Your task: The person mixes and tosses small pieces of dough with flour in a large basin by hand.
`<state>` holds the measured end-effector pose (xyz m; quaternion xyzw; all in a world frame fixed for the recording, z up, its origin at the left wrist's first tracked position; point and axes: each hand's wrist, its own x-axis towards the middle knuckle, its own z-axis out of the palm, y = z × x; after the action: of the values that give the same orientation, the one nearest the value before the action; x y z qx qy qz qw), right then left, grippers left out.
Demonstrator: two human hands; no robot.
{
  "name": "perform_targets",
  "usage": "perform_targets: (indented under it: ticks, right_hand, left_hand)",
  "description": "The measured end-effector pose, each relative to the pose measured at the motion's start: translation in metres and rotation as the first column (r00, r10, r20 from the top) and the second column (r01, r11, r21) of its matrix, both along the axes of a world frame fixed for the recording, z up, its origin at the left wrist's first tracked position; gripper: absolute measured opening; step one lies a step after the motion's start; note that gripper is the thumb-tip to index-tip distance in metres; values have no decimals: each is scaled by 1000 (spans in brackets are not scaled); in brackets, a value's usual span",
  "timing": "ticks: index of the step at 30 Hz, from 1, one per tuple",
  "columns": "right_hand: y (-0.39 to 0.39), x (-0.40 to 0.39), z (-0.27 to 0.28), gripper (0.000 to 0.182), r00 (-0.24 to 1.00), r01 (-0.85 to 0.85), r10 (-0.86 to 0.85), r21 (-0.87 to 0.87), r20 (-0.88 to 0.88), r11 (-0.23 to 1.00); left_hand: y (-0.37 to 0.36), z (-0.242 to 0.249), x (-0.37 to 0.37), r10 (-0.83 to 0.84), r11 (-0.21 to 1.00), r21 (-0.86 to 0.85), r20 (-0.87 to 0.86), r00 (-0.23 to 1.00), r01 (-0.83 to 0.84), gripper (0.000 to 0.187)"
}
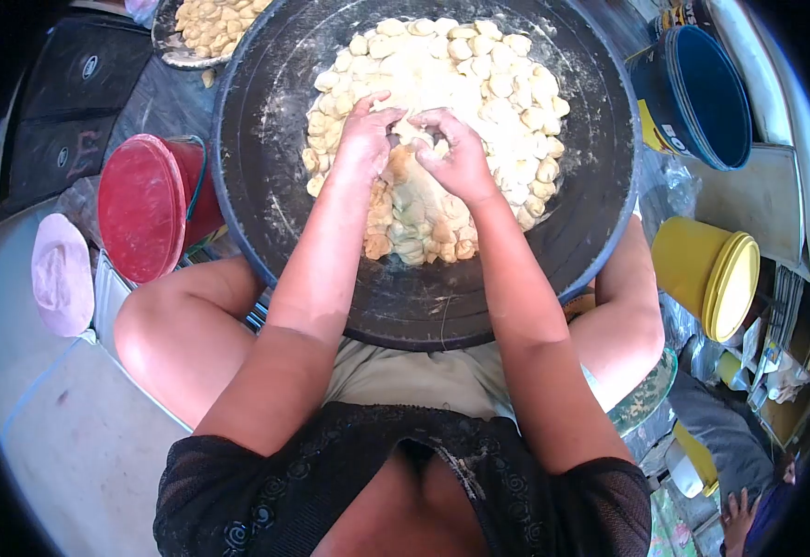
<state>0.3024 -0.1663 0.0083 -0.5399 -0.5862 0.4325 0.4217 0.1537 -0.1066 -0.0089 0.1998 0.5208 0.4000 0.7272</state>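
Note:
A wide black round tub rests across my lap, dusted with flour. Inside lies a broad heap of small pale dough pieces, bright with light at the middle. My left hand and my right hand meet over the heap. Between their fingertips is a soft piece of dough, pinched from both sides. The left index finger points up and away from it. Below my hands, the nearer dough pieces lie in shadow.
To the left are a lidded red bucket, a pink hat-like thing and a bowl of similar pieces. A blue bucket and a lidded yellow bucket are at right. Another person's hand shows at lower right.

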Motion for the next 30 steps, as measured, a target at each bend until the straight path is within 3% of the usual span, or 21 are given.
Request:
perform_targets:
  ticks: [3,6,8,9,12,15,18,19,20,21,23,24,26,29,30]
  right_hand:
    - [2,-5,14,38,974,-71,93,114,-208,991]
    - [10,-6,2,34,997,-57,37,310,69,949]
    - [14,-7,12,37,997,62,-65,-73,-49,995]
    - [16,-7,17,38,987,103,-132,-268,-90,958]
    - [23,-11,24,38,965,256,-242,-155,104,954]
    - [31,-17,3,38,919,337,-373,237,128,911]
    - [31,-13,-24,36,950,255,-263,-66,-168,965]
    - [27,-12,-23,32,874,237,-325,-266,-362,935]
    - [24,-11,-22,32,849,206,-327,-310,-414,928]
    - [22,-12,-16,31,821,173,-333,-354,-463,919]
    - [17,-11,-17,31,749,101,-318,-374,-581,922]
    - [15,-10,-18,32,778,61,-271,-361,-566,930]
    - [10,-8,-20,34,828,-15,-179,-340,-531,940]
    - [14,-15,-34,34,946,139,-203,-248,-253,959]
    - [17,-16,-33,34,936,158,-244,-314,-255,936]
  left_hand:
    - [3,0,-4,-38,995,90,-2,999,38,34]
    - [9,-3,-10,-98,990,111,103,990,87,35]
    - [6,26,-7,-119,990,96,210,970,100,31]
    - [7,24,-9,-143,987,102,215,966,123,28]
    - [10,24,-14,-271,957,150,156,950,249,25]
    - [12,32,-17,-458,867,225,10,889,444,28]
    - [11,34,-22,-552,778,306,-86,829,549,34]
    - [8,39,-20,-565,734,347,-165,809,584,35]
    - [7,42,-19,-571,687,381,-244,784,619,37]
    - [3,35,-19,-543,738,377,-161,824,559,39]
    - [5,21,-21,-471,728,427,-257,844,537,35]
    - [5,20,-20,-435,719,451,-302,849,529,33]
    - [3,19,-19,-388,831,304,-284,877,466,26]
    - [1,14,-18,-382,874,199,-286,879,444,16]
    - [0,11,-19,-388,873,188,-291,875,450,14]
